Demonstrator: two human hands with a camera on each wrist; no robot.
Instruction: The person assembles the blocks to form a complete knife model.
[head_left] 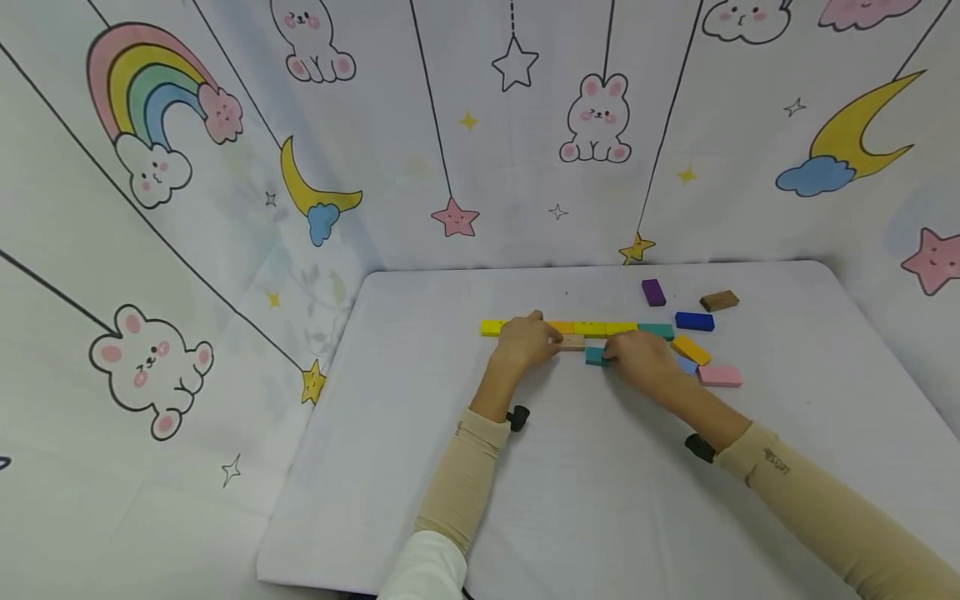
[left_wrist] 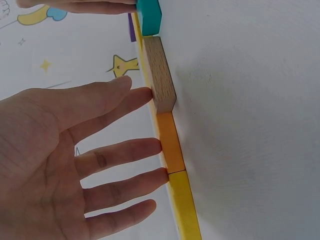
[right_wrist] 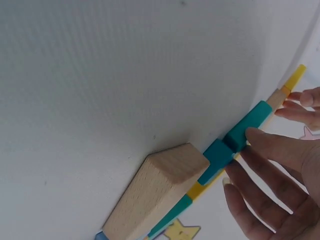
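A row of wooden blocks runs across the table. My left hand [head_left: 525, 340] lies over its left part, fingers straight. In the left wrist view its fingertips touch a plain wood block [left_wrist: 160, 75], an orange block [left_wrist: 171, 142] and a yellow block [left_wrist: 186, 205]; the thumb stays off them. My right hand [head_left: 641, 357] pinches a teal block [right_wrist: 248, 125] between thumb and fingers, just in front of the row. In the right wrist view another teal block [right_wrist: 217, 157] sits beside it, and a large plain wood block [right_wrist: 155, 190] stands nearer the camera, hidden by my hand in the head view.
Right of my right hand lie loose blocks: purple [head_left: 654, 292], brown [head_left: 719, 301], dark blue [head_left: 694, 321], yellow-orange [head_left: 691, 350], light blue [head_left: 687, 364] and pink [head_left: 720, 377]. A white cloth covers the table [head_left: 585, 500]. A patterned curtain [head_left: 517, 167] hangs behind it.
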